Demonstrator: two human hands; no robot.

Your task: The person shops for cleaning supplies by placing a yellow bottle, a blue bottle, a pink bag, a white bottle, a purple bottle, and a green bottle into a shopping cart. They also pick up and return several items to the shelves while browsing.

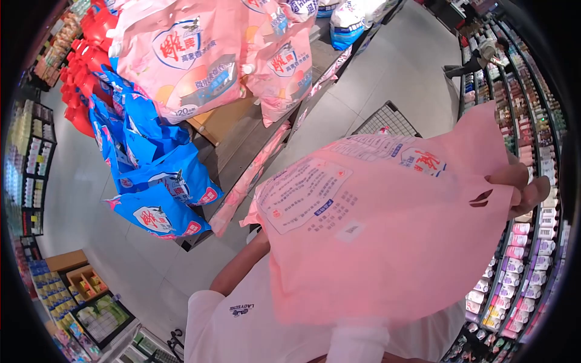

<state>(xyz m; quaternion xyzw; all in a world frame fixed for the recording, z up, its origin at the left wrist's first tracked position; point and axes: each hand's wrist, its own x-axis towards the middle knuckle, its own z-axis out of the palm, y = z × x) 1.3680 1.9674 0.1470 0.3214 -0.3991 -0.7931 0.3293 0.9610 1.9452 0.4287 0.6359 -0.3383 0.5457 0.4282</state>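
Note:
A large pink laundry detergent bag [387, 242], printed with red and blue lettering, fills the middle and right of the head view. My right hand [519, 189] grips its corner at the right, fingers curled beside the cut-out handle hole. The bag is tilted, its back label facing up. From my white sleeve at the left, my left forearm [242, 266] reaches under the bag's left edge. The bag hides that hand, so I cannot make out its fingers.
Upright pink detergent bags [181, 66] and blue detergent bags [160, 199] stand on a low dark platform [242, 130], with red bottles [85, 78] behind. A black wire basket [387, 121] lies beyond my bag. Stocked shelves [526, 266] line the right; a person [481, 57] is far off.

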